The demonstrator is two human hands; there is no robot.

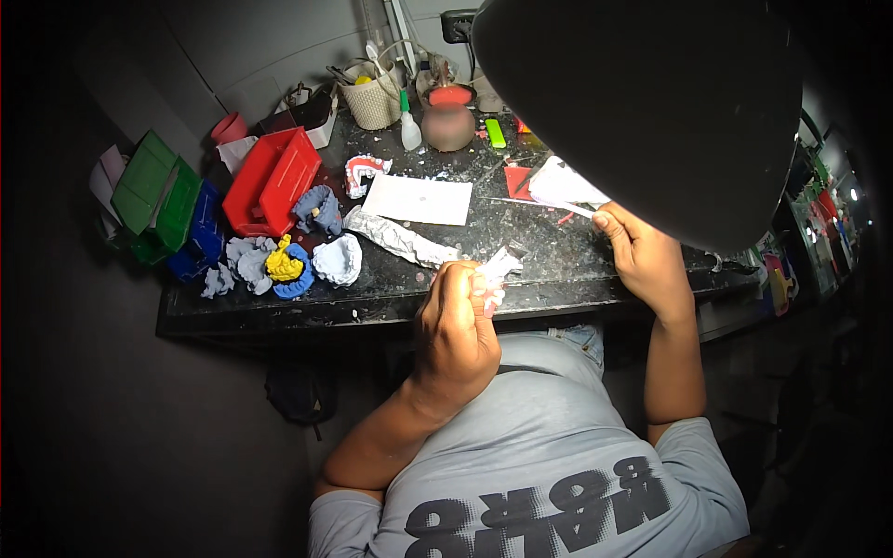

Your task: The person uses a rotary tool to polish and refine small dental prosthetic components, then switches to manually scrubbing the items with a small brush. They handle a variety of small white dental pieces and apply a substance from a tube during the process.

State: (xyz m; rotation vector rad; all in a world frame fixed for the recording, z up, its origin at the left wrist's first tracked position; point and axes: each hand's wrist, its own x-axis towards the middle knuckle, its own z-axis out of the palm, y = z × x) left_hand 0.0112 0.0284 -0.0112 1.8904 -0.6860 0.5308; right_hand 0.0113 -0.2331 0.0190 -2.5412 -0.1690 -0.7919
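Observation:
Above the bench's front edge, my left hand is closed around a small pink and white piece that looks like part of a denture. My fingers cover much of it. To the right, my right hand pinches a thin, pale hand tool, whose slim tip points left over the bench. Just beyond my left hand lies a crumpled silvery tube. Behind that tube is a flat white card, and a red and white dental model stands beside the card.
A large dark lamp shade blocks the upper right. On the left are a red box, a green box and several dental casts. At the back stand a woven basket, a green-tipped bottle and a round pot.

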